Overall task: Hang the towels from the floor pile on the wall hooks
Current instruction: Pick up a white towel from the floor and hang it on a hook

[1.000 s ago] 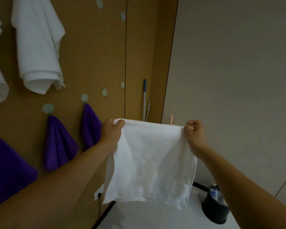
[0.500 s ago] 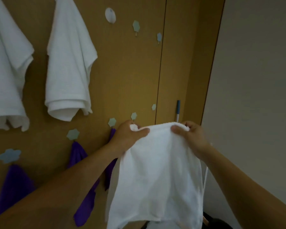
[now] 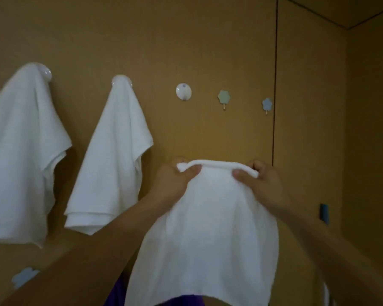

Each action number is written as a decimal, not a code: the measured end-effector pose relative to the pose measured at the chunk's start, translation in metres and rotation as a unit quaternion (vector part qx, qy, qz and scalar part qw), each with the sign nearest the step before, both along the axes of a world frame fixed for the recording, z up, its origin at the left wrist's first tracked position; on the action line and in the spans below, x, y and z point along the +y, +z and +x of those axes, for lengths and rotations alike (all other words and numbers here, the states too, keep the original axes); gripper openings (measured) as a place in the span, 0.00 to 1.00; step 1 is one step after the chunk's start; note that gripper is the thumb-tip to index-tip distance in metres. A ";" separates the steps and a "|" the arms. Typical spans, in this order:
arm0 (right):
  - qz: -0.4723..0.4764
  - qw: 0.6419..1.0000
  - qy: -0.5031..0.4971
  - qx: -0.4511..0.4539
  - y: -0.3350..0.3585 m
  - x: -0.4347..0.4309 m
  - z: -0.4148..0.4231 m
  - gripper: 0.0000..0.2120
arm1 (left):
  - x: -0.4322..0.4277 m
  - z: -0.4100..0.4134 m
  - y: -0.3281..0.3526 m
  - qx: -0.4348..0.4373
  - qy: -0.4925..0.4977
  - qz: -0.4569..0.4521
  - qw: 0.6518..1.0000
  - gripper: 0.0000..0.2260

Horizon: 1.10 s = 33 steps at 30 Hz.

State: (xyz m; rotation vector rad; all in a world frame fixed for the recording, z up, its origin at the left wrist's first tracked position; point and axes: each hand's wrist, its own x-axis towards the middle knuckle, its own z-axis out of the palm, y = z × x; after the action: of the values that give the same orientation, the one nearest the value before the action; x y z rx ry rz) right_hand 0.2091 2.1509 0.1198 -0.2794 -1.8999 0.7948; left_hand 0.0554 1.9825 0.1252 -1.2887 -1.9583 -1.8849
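A soft white terry towel point(image 3: 206, 228), its top edge rolled into a thick hem, hangs between the left hand point(image 3: 175, 180) and right hand point(image 3: 261, 182), both pinching that edge below a round white hook point(image 3: 183, 91) on the tan wall point(image 3: 186, 40). Two white towels point(image 3: 111, 155) drape from hooks to the left; flower-shaped hooks point(image 3: 223, 97) sit to the right.

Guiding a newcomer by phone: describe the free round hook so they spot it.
On the brown wall, find the two hung white towels. The round hook is next on their right, bare, above the held towel. Unlike the two flower-shaped hooks further right, it is a white disc.
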 end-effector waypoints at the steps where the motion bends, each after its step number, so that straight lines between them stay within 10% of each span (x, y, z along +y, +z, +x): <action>1: 0.000 1.000 0.004 0.027 0.014 0.002 -0.012 0.15 | 0.006 -0.001 0.012 0.004 0.017 0.024 1.000 0.06; 10: 0.019 0.981 -0.025 0.191 0.146 0.009 -0.110 0.11 | 0.034 -0.043 0.147 0.158 0.213 0.150 0.952 0.10; 24: 0.065 0.983 -0.106 0.132 0.227 0.040 -0.197 0.11 | 0.051 -0.130 0.228 0.304 0.382 0.047 0.872 0.11; 33: -0.047 0.996 0.050 0.050 0.219 0.057 -0.188 0.12 | 0.047 -0.099 0.233 0.138 0.320 -0.164 0.923 0.10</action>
State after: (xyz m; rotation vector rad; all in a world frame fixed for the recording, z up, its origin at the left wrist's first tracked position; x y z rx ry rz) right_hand 0.0207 2.2077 0.3392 -0.2004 -1.7969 0.9509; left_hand -0.0433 2.0290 0.3579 -0.7624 -2.2229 -1.0447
